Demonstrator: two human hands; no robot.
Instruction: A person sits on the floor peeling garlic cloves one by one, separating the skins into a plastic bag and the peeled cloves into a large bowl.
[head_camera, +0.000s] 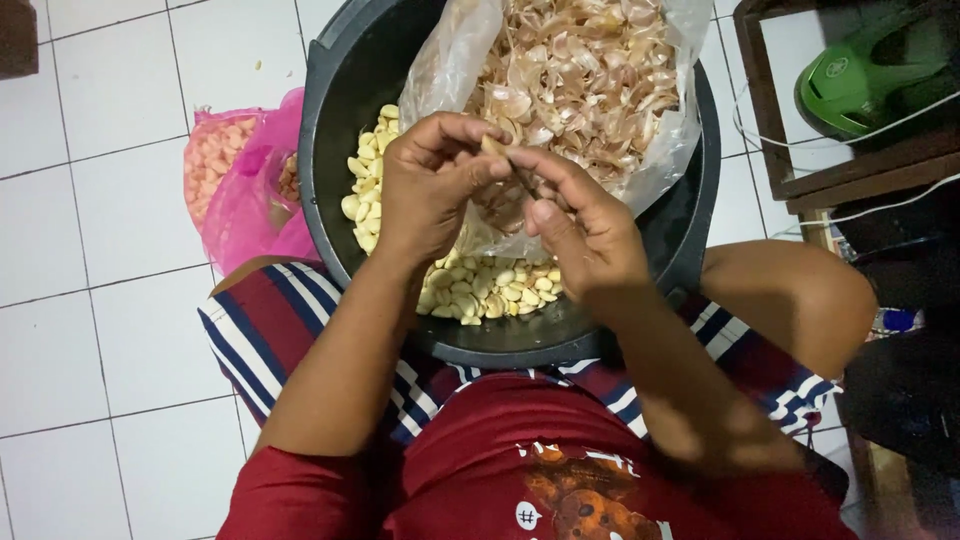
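While the left hand (425, 190) pinches a garlic clove (493, 146), the right hand (580, 232) closes its fingertips on it from the right. Beneath lie peeled cloves (480, 288) in a black basin (330, 130); a clear bag of skins (585, 80) sits farther off, a pink bag (245, 190) left.

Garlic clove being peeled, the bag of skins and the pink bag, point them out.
garlic clove (493, 146), head view, its tip between the hands.
bag of skins (580, 70), head view, the skins inside.
pink bag (245, 190), head view, its middle.
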